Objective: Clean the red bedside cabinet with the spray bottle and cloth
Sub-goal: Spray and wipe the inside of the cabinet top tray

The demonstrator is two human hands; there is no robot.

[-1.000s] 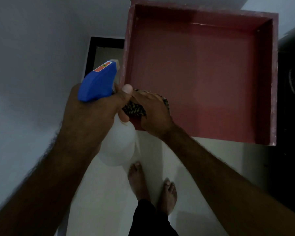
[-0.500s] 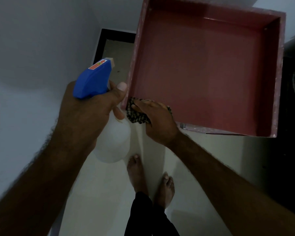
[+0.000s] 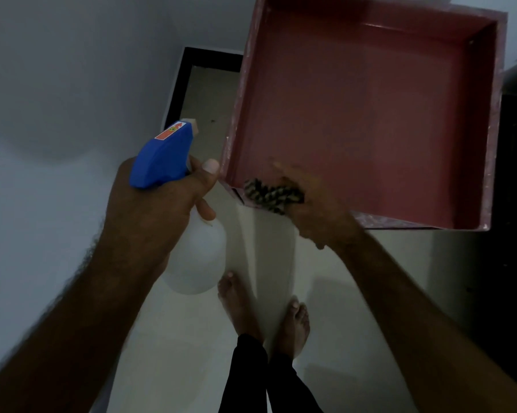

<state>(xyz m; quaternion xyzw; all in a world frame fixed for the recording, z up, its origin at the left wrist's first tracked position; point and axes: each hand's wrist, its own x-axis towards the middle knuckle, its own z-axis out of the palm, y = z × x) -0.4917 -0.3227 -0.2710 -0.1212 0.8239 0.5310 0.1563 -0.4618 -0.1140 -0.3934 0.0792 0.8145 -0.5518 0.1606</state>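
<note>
The right grip (image 3: 313, 210) is bunched on the striped cloth (image 3: 273, 193), pressing it into the near-left corner of the red bedside cabinet (image 3: 495, 120). Its sunken top holds nothing else I can see and stretches ahead and rightward from the cloth. The left grip (image 3: 156, 213) clasps the spray bottle (image 3: 196, 257) just beside the cabinet's left rim, nozzle aimed forward.

The left forearm (image 3: 87, 308) and right forearm (image 3: 415, 308) are bare and hairy. The left grip (image 3: 156, 210) has a short-cut thumbnail. Slim black fabric trousers (image 3: 245, 377) end at the ankles above two bare feet (image 3: 236, 302).
</note>
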